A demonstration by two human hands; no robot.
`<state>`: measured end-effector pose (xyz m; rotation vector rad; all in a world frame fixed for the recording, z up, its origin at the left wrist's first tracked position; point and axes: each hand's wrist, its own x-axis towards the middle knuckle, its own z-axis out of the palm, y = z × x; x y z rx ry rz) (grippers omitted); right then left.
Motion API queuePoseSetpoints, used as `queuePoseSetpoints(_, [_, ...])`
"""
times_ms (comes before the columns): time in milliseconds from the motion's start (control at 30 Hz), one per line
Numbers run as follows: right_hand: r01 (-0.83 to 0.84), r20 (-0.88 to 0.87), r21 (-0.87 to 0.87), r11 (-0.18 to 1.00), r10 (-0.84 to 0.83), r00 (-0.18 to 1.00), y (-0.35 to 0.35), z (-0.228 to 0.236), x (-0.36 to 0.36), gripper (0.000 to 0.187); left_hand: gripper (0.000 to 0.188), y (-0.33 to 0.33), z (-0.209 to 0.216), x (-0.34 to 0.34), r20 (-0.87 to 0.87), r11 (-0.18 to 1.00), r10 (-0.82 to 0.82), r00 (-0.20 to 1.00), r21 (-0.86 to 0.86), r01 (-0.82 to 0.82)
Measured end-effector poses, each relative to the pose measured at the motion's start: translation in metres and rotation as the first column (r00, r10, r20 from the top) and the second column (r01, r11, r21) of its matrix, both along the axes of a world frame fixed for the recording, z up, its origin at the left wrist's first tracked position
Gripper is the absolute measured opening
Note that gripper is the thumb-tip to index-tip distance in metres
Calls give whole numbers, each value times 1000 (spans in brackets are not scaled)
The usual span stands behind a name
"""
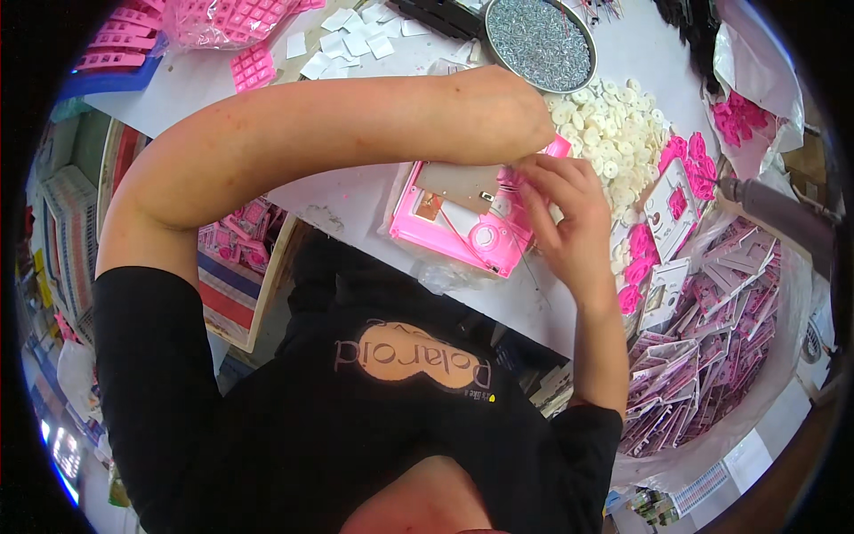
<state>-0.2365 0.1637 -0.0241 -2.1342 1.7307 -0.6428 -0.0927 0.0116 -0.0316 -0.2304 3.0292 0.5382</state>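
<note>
A pink plastic housing (pixel 406 222) lies on the table in front of me, with a grey plate (pixel 458 181) set in it. It also has a white round part (pixel 485 237) and thin wires. My left hand (pixel 507 107) reaches across the far side of the housing, bent at the wrist; its fingers are hidden. At the right edge of the housing is my right hand (pixel 571 209), thumb and forefinger closed together near the plate's corner. What they grip, if anything, is too small to make out. Dark thin wires (pixel 532 271) trail below that hand.
A round bowl of small screws (pixel 543 44) stands at the back, beside a heap of off-white discs (pixel 614 133). Pink parts (pixel 698 165) and a power screwdriver (pixel 774 209) are at right, above a big bag of pink-and-grey pieces (pixel 712 356). White squares (pixel 342 44) and pink keypads (pixel 253 67) lie at left.
</note>
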Motion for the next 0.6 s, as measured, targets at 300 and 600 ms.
queuePoseSetpoints(300, [61, -349, -81, 995, -86, 933, 7, 0, 36, 35, 23, -44, 12, 37, -281, 777, 629, 725, 211, -593])
queuePoseSetpoints(600, [114, -82, -31, 993, -116, 990, -1, 1, 17, 34, 13, -10, -29, 42, -445, 864, 504, 741, 239, -444])
